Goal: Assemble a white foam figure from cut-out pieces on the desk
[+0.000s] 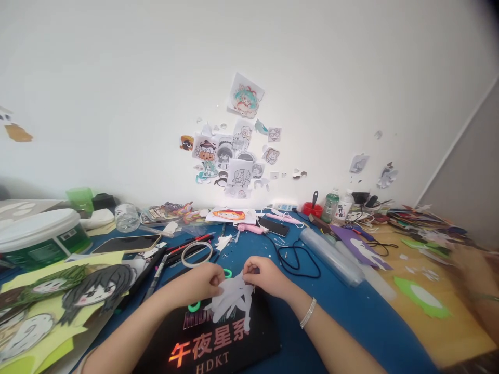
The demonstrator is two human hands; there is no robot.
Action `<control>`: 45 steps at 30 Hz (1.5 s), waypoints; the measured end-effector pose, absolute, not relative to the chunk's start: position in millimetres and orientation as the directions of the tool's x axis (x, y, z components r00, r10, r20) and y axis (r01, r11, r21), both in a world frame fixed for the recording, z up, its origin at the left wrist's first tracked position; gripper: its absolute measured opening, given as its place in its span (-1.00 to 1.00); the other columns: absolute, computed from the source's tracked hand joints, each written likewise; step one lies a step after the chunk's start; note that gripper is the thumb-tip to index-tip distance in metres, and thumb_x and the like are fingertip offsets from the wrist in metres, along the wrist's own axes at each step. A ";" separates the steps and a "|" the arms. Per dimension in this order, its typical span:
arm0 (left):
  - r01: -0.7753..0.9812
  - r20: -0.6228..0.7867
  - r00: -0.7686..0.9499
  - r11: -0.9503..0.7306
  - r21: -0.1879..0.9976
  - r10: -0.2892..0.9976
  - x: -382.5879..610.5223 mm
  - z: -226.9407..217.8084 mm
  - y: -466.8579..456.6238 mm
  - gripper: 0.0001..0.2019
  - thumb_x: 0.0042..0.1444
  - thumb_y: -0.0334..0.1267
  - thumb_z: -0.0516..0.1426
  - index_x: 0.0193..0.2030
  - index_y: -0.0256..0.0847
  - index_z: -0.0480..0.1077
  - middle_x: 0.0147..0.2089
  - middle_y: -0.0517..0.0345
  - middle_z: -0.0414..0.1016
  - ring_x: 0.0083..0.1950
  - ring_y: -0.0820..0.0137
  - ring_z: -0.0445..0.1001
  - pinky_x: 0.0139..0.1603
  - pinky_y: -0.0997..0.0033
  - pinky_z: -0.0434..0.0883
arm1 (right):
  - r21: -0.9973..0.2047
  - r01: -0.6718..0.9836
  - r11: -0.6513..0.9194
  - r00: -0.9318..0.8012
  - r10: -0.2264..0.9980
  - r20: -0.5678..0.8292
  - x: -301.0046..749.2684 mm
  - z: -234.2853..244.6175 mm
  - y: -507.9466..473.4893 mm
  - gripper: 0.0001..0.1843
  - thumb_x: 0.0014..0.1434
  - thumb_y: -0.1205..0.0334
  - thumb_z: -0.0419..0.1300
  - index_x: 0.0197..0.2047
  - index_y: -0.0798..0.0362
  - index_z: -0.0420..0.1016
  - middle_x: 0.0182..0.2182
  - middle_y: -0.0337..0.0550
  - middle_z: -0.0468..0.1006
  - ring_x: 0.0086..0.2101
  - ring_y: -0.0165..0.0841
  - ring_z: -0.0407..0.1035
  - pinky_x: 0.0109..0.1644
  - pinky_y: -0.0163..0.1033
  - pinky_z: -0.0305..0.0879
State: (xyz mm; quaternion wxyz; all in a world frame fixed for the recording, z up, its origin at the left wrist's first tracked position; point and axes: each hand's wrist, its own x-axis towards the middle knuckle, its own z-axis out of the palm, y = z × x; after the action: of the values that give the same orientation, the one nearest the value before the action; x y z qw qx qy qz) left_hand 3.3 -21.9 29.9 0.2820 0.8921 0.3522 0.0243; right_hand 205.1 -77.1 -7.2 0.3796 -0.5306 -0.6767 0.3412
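A thin white paper cutout (230, 297) with several long strips hangs between my two hands, above a black mat (249, 349) with pink and orange lettering. My left hand (206, 280) pinches its upper left edge. At its upper right edge, my right hand (267, 275) grips it between thumb and fingers. Two bright green loops, which look like scissor handles (194, 307), show beside the paper; whatever joins them is hidden beneath it. A pale round ring (197, 253), like a tape roll, lies just beyond my left hand.
Finished cutout figures (99, 291) on yellow sheets lie left, by a white-lidded tub (42, 236). Pens, a phone (127, 244), pink pen-like tools (249, 227) and a black cable (298, 267) lie beyond. A clear plastic roll (331, 257) is right. Another person's blurred hand (473, 270) is far right.
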 end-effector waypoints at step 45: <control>0.511 0.087 0.588 -0.452 0.731 0.804 22.0 15.8 -12.6 -0.78 -0.08 -0.08 0.03 -0.51 -0.20 0.25 -0.65 0.32 0.21 -0.56 0.43 0.29 -0.52 0.49 0.14 | -0.547 0.695 0.466 -0.530 0.847 0.049 224.9 3.2 -84.3 -0.69 -0.04 0.12 0.28 -0.24 0.03 0.32 -0.29 -0.22 0.26 -0.22 -0.36 0.13 -0.25 -0.36 0.16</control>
State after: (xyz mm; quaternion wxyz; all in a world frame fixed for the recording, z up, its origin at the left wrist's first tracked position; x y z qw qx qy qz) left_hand 22.0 -12.6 15.8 0.3387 0.8241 0.3990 0.2167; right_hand 224.9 -84.3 3.2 0.1590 -0.4581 -0.8414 0.2386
